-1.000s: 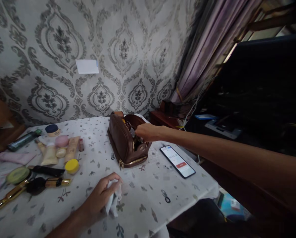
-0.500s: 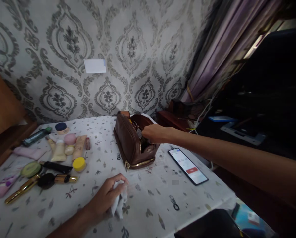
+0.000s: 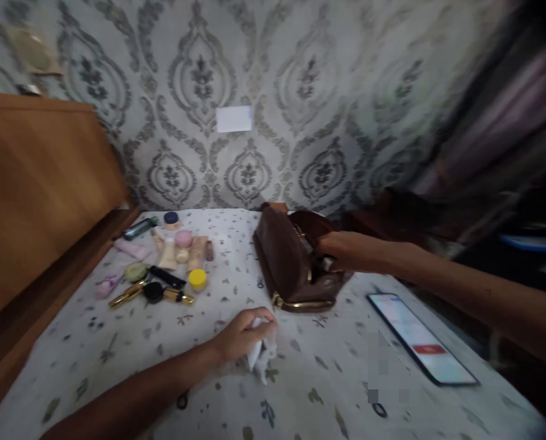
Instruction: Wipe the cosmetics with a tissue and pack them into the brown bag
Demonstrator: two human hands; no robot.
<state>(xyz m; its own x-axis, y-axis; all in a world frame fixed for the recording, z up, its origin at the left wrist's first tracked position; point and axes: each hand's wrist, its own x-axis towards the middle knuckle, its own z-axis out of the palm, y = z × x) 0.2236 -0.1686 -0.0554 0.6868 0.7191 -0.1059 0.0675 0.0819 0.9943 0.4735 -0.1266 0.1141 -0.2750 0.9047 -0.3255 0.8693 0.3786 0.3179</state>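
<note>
A crumpled white tissue [image 3: 262,355] is pinched in my left hand [image 3: 243,333], low over the tablecloth in front of the bag. My right hand [image 3: 339,249] reaches into the unzipped mouth of a brown toiletry bag [image 3: 280,256]. Its fingers are curled down inside the opening and partly hidden, so what they grip cannot be made out. The bag stands upright with its gold-zipped flap folded down at the front. To the right lies a phone [image 3: 422,339] with its screen lit.
Cosmetics cover the left of the table: a yellow-lidded jar [image 3: 197,279], a black tube [image 3: 167,277], a pink sponge [image 3: 184,238], a navy-lidded jar [image 3: 171,220] and several others. A wooden panel [image 3: 48,201] borders the left side; the patterned wall [image 3: 264,153] stands behind.
The view has swung left, so everything sits further right and more of the wooden panel shows. My right hand stays in the bag; my left still holds the tissue.
</note>
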